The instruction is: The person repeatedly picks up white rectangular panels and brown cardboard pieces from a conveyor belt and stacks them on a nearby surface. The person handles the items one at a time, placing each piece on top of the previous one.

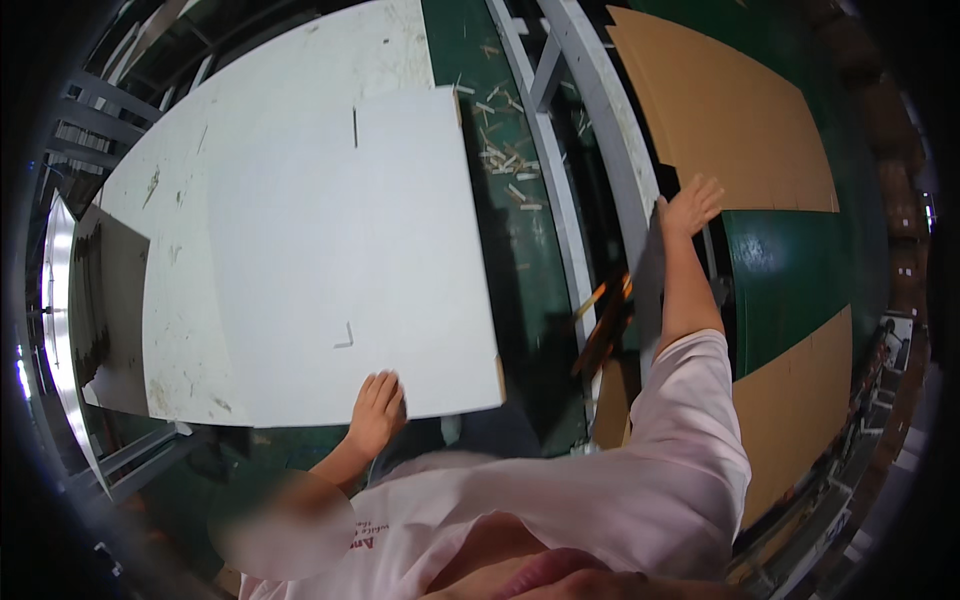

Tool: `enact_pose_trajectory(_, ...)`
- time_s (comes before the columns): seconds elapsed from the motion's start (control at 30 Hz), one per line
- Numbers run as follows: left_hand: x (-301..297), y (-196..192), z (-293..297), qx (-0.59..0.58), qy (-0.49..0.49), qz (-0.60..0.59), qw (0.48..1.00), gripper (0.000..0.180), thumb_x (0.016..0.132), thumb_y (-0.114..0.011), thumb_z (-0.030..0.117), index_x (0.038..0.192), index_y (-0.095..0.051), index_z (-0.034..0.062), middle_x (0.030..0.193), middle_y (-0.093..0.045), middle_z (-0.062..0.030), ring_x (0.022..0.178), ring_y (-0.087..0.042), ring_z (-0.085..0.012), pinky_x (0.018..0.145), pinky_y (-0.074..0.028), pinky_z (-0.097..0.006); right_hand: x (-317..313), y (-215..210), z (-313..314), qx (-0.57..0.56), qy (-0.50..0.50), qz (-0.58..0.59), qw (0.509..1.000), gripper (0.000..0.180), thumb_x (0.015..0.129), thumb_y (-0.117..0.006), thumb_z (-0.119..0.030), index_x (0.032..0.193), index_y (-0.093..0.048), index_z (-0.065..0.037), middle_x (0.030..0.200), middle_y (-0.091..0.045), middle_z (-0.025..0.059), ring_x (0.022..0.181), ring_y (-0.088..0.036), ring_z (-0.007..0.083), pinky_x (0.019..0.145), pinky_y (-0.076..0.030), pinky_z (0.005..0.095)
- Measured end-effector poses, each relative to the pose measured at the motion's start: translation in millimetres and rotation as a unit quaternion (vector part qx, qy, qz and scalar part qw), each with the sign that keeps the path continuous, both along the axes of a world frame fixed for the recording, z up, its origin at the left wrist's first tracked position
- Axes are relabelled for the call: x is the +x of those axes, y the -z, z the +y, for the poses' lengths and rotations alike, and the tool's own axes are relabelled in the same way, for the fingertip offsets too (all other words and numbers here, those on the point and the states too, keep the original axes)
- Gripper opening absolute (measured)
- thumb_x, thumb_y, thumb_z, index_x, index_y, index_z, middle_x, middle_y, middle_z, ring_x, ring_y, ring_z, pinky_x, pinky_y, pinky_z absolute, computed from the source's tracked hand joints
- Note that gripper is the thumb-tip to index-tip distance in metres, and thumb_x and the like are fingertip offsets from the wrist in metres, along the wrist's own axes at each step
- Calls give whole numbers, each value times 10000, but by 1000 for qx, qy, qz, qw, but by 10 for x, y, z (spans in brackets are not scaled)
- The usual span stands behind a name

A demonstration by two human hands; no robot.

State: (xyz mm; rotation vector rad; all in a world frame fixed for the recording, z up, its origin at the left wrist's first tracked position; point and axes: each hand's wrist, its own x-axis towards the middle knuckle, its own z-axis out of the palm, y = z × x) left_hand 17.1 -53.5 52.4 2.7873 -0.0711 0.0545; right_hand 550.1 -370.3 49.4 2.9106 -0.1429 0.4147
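A large white cardboard sheet (340, 230) with a few short slits lies on a worn white tabletop (175, 290). My left hand (377, 408) rests on the sheet's near edge, its fingers lying flat and together on the surface. Out to the right, my right hand (692, 206) is stretched beside a grey metal rail (625, 150). Its fingers are extended, the thumb stands apart, and nothing shows in it. The fingertips are close to the near edge of a brown cardboard sheet (735, 110); whether they touch it I cannot tell.
Another brown cardboard sheet (800, 410) lies nearer on the right. Cardboard scraps (505, 160) litter the green floor (535, 265) between tabletop and rail. Orange-lit parts (605, 320) sit below the rail. A stack of sheets (115, 310) stands at the far left.
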Motion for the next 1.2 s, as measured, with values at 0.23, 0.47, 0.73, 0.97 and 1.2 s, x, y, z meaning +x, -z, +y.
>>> enact_pose_trajectory(0.23, -43, 67, -121, 14, -70, 5, 997, 313, 686, -677, -3, 991, -607, -3, 1213, -549, -181, 1153, -527, -360, 1000, -410, -526, 1504, 682, -186, 2, -135, -7, 991, 337, 864, -545, -89, 1191, -538, -8, 1138, -596, 181, 1016, -585, 356, 876, -475, 433)
enact_pose_trajectory(0.47, -80, 45, -184, 4, -76, 11, 997, 360, 673, -683, 31, 1022, -605, -3, 1213, -549, -178, 1170, -513, -357, 1023, -390, -524, 1068, -511, 2, 97, -308, -133, 937, 234, 844, -554, -51, 1066, -621, -18, 988, -652, 167, 927, -618, 342, 836, -489, 418)
enact_pose_trajectory(0.73, -217, 117, -111, -6, -44, 14, 999, 577, 638, -756, 151, 1145, -543, -25, 1299, -472, -190, 1257, -420, -354, 1075, -315, -507, -711, -2482, 380, 274, -428, -200, 838, 182, 870, -648, -199, 952, -661, -37, 922, -675, 135, 857, -640, 322, 731, -502, 381)
enact_pose_trajectory(0.97, -246, 30, -32, 21, -9, 13, 1000, 652, 678, -772, 283, 1194, -527, -31, 1326, -442, -185, 1294, -363, -333, 1099, -268, -470, -2199, -3368, 1283, 261, -535, -177, 784, 193, 878, -662, -218, 888, -657, -25, 811, -658, 156, 721, -618, 376, 633, -497, 373)
enact_pose_trajectory(1.2, -364, 168, -11, 73, -5, -23, 997, 665, 704, -746, 341, 1197, -539, -55, 1324, -473, -186, 1297, -368, -308, 1099, -285, -456, -3550, -3932, 1732, 665, -341, 27, 664, 259, 862, -679, -141, 945, -648, 102, 912, -653, 59, 843, -605, 142, 759, -481, 305)
